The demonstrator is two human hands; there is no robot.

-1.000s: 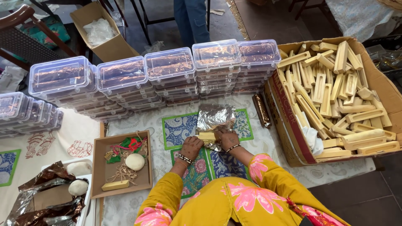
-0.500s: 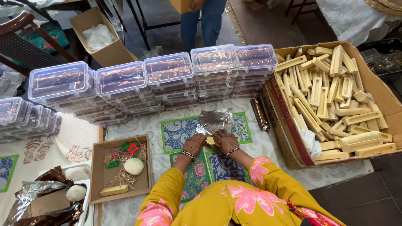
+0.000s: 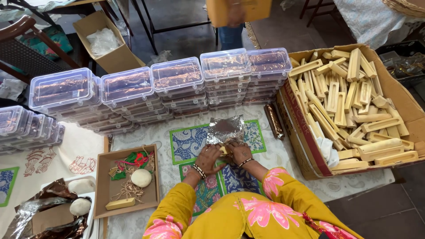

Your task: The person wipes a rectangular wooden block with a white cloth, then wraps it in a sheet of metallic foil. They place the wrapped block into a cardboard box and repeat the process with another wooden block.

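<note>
We have both hands down on the patterned cloth (image 3: 283, 155), working at a crinkled sheet of silver foil (image 3: 225, 129) that lies just ahead of our fingers. Our left hand (image 3: 209, 158) is curled, its fingers pressed onto the near edge of the foil, and our right hand (image 3: 240, 152) sits close beside it, fingers bent over the same edge; between them shows a small pale block (image 3: 224, 150), which both hands pinch and which the foil partly covers. To our right stands a large cardboard box (image 3: 305, 146) heaped with pale wooden sticks (image 3: 349, 95), and a foil-wrapped brown roll (image 3: 273, 121) lies on the cloth just beside its wall. Beyond the foil runs a row of stacked clear plastic boxes (image 3: 177, 77) with lids, each showing brown wrapped contents. To our left a shallow cardboard tray (image 3: 102, 186) holds a white round lump (image 3: 141, 177), a pale bar (image 3: 120, 204) and bits of thread.
</note>
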